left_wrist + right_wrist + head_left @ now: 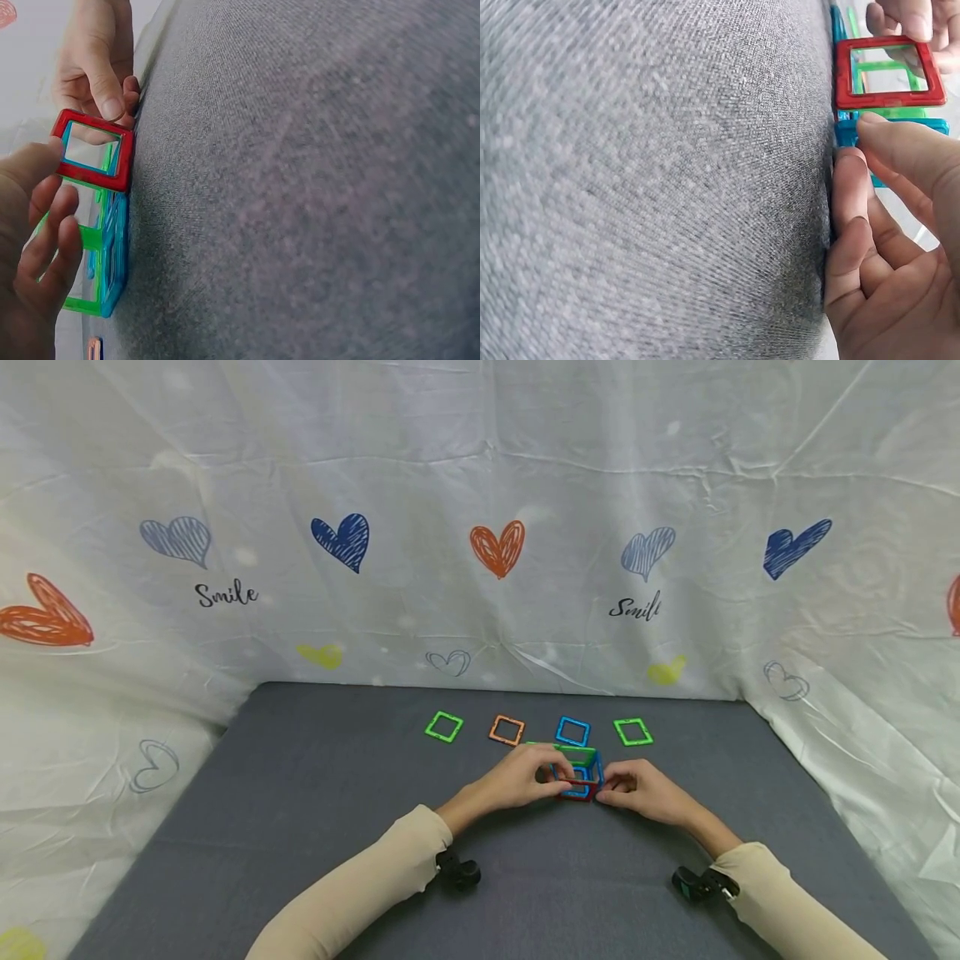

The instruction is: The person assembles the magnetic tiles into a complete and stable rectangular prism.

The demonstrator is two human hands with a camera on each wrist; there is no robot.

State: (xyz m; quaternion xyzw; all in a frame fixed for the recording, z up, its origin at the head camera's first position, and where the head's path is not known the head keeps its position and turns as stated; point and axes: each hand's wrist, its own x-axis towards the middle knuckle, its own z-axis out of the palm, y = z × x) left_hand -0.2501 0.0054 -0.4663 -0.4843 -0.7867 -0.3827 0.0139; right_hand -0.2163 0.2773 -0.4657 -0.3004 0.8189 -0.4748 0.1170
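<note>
A small structure of square magnetic tiles stands on the grey table, with a red tile point(126, 161) upright on its near side and green and blue tiles behind. In the head view my left hand point(521, 777) is at the structure's left; its thumb and fingers pinch the red tile near its upper edge. From the right, my right hand point(648, 789) pinches the corner of a blue tile point(846, 133) between thumb and index finger, low by the tabletop. This blue tile stands beside the red one. Fingers partly hide the structure's far side.
Behind the structure lie loose square tiles in a row: a green tile point(431, 727), an orange tile point(495, 727), a blue tile point(561, 728) and another green tile point(633, 742). A white curtain point(405, 593) printed with hearts hangs past the table's point(337, 760) back edge.
</note>
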